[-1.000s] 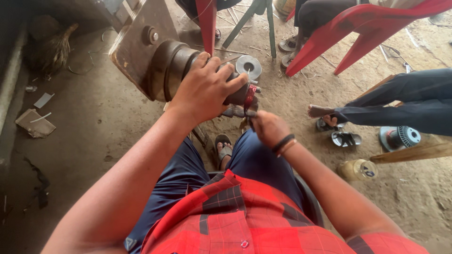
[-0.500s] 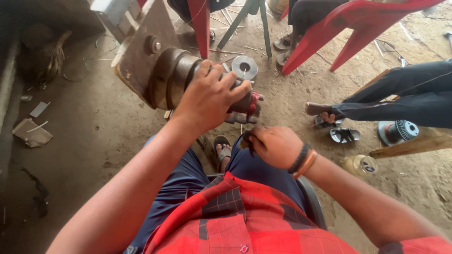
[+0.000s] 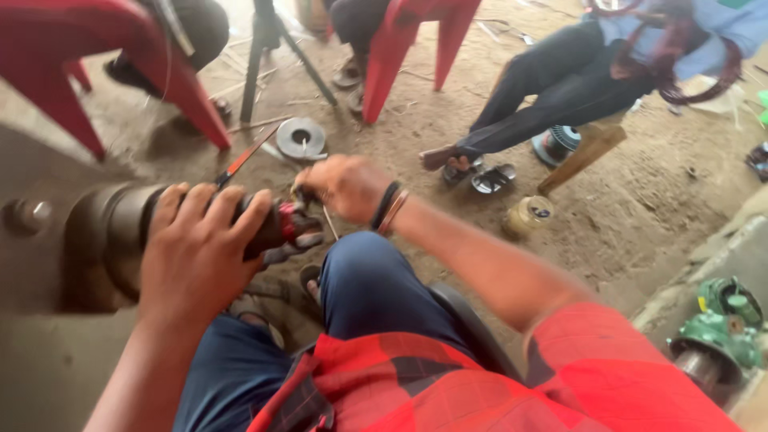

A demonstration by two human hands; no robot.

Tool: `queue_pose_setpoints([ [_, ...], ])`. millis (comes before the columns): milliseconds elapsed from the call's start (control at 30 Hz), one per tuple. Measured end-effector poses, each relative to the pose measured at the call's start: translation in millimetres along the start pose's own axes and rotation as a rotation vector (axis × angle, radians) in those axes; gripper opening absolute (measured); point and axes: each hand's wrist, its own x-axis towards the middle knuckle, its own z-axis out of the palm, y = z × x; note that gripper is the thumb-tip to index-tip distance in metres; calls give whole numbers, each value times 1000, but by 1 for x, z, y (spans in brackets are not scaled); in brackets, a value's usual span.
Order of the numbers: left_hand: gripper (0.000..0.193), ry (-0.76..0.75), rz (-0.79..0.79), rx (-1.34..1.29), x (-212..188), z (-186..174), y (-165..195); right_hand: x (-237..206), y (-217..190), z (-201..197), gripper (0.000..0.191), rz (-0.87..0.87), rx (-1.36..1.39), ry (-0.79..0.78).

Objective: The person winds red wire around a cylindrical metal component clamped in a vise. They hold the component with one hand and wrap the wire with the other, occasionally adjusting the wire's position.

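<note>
My left hand (image 3: 200, 256) wraps over the top of a dark cylindrical motor part (image 3: 112, 232) with red windings at its end (image 3: 290, 224), gripping it. That part is fixed to a large grey metal plate (image 3: 32, 264) on the left. Just right of the windings, my right hand (image 3: 346, 186) is closed, pinching a thin wire or stick (image 3: 328, 224) near the red end. A screwdriver with a red and black handle (image 3: 244, 160) lies on the ground behind the part. I sit with my knees below the hands.
A round metal disc (image 3: 302, 138) lies on the dirt floor. Red plastic chairs (image 3: 404, 40) and a stand's legs are behind. A seated person's legs (image 3: 544, 88) and sandals (image 3: 492, 178) are right. A small jar (image 3: 530, 214), a wooden handle (image 3: 580, 156) and green machinery (image 3: 724, 328) lie right.
The view swung right, shifting the motor part to the left edge. My right hand rose from near my knee up to the red winding end. My left hand stays on the part.
</note>
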Motion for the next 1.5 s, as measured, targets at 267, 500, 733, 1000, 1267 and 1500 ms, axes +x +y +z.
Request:
queue_pose_setpoints([
  [267,70,50,-21,59,14,14,0,-31,24,40,18,185,-17,-71],
  [500,75,34,-16,58,20,16,10,-47,19,44,28,242,28,-30],
  [733,72,42,-27,37,21,20,20,-57,24,45,32,244,16,2],
  [1000,73,49,-28,35,23,18,19,-57,24,48,35,231,32,43],
  [1267,74,33,-47,33,18,20,17,-58,21,52,34,200,61,71],
  [1500,72,48,-69,27,16,22,18,-54,22,54,33,199,73,53],
])
